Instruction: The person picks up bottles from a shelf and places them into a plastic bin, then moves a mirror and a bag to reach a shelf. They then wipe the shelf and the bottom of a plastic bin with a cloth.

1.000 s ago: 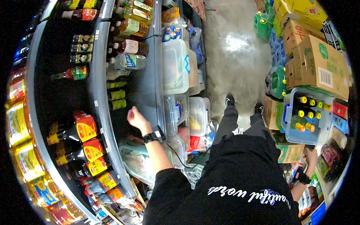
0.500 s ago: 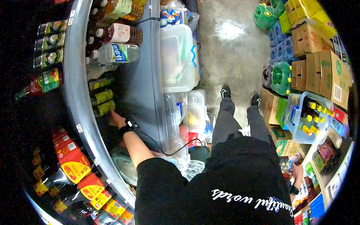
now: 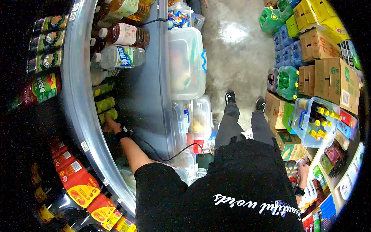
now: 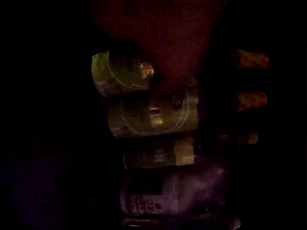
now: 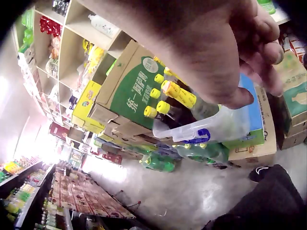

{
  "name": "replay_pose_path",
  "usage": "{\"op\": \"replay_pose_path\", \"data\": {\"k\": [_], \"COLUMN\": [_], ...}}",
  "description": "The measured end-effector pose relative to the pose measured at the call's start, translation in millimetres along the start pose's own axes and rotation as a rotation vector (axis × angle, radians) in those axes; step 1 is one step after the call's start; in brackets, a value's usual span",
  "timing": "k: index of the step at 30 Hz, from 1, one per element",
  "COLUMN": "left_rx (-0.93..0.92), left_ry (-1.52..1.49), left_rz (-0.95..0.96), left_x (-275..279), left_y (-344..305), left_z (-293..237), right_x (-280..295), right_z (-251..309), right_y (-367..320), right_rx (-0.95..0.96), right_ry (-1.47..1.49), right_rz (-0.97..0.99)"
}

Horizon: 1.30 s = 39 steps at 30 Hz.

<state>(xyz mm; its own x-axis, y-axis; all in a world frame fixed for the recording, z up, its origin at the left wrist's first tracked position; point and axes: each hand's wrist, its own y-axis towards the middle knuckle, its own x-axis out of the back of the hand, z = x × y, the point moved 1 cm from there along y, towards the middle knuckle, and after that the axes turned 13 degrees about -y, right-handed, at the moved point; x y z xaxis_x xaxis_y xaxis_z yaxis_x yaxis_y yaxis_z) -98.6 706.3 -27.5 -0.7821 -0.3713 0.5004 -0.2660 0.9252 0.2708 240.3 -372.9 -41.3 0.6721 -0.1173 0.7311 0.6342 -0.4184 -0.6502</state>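
My left hand (image 3: 112,126) reaches into the dark shelf at the left, right at the nearest of several green-labelled bottles (image 3: 111,114). In the left wrist view the hand (image 4: 168,43) is a dim shape overlapping the first bottle (image 4: 122,72). A second green-labelled bottle (image 4: 156,115) lies beside it in the picture, with caps showing to the right. The fingers are lost in the dark, so I cannot tell whether they grip the bottle. My right hand (image 3: 303,172) is low at the right, fingers loosely bent and holding nothing. The right wrist view shows this hand (image 5: 225,52) in front of a clear plastic bin (image 5: 216,125).
Larger drink bottles (image 3: 123,57) stand along the same shelf, behind its metal front edge (image 3: 79,116). Lidded clear boxes (image 3: 186,63) line the shelf's foot. Cardboard cartons (image 3: 338,79) and a bin of yellow-capped bottles (image 3: 299,133) are at the right. A black cable (image 3: 174,157) hangs from my left wrist.
My left hand has gone from the shelf front in to the green-labelled bottles, and the view has moved closer to the shelf. My right hand stays low at the right.
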Motion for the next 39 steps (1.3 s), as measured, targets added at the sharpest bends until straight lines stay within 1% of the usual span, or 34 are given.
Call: {"op": "replay_pose_path", "data": {"k": [3,4,5,6,7,8,9,12,13,15,16,18,20,22,24,25,27,29,30,31,32,33,35,36,39], "left_rx": [0.168,0.177,0.187,-0.133,-0.168,-0.173,-0.128,-0.075,-0.088,-0.273,-0.37,-0.659,-0.569,-0.091,-0.064,-0.035,-0.089,-0.141,-0.169,-0.223,-0.222,-0.248,-0.268,-0.478,-0.424], "left_ry": [-0.275,-0.267,-0.039,0.135,0.189,0.239,0.258,0.377,0.43,0.649,0.756,0.774,0.416,-0.296,-0.361,-0.336,-0.33,-0.358,-0.371,-0.347,-0.454,-0.481,-0.568,-0.382,-0.476], "left_rz": [0.145,0.18,0.14,0.282,0.29,0.288,0.284,0.326,0.349,0.382,0.383,0.198,0.055,-0.03,0.006,0.024,0.167,0.187,0.197,0.207,0.227,0.272,0.345,0.356,0.517], "left_x": [5,7,11,15,17,18,19,20,19,21,23,19,13,5,7,8,10,10,11,15,13,15,15,18,24], "left_y": [17,25,31,45,40,37,31,17,12,-4,-10,-22,-47,-113,-151,-178,-201,-224,-238,-256,-260,-275,-311,-331,-396], "left_z": [6,13,21,42,39,35,29,12,9,9,12,21,-1,-80,-111,-134,-146,-146,-150,-161,-145,-155,-168,-192,-238], "right_x": [-3,-5,-7,-7,-1,6,13,13,14,0,-1,-2,3,9,21,30,36,35,41,58,76,89,121,133,154], "right_z": [11,14,16,20,31,43,56,56,59,37,35,33,34,39,49,56,52,43,48,66,82,95,124,138,161], "right_y": [-6,-5,-4,-4,-12,-21,-28,-24,-26,-5,-2,2,6,3,-5,-11,-5,10,8,-8,-24,-36,-66,-78,-96], "right_rx": [0.042,0.069,0.095,0.121,0.097,0.076,0.055,0.068,0.039,0.142,0.194,0.134,0.101,0.089,0.11,0.137,0.183,0.222,0.251,0.277,0.305,0.386,0.585,0.683,0.925], "right_ry": [-0.006,0.004,0.012,0.019,0.025,0.03,0.036,0.014,0.097,0.037,0.007,0.088,0.146,0.182,0.199,0.198,0.157,0.076,0.089,0.102,0.116,0.231,0.092,0.021,0.075], "right_rz": [-0.097,-0.092,-0.087,-0.081,-0.061,-0.038,-0.016,-0.063,-0.033,-0.157,-0.22,-0.154,-0.078,-0.099,-0.125,-0.14,-0.188,-0.249,-0.194,-0.14,-0.088,0.049,0.081,0.091,0.078]}}
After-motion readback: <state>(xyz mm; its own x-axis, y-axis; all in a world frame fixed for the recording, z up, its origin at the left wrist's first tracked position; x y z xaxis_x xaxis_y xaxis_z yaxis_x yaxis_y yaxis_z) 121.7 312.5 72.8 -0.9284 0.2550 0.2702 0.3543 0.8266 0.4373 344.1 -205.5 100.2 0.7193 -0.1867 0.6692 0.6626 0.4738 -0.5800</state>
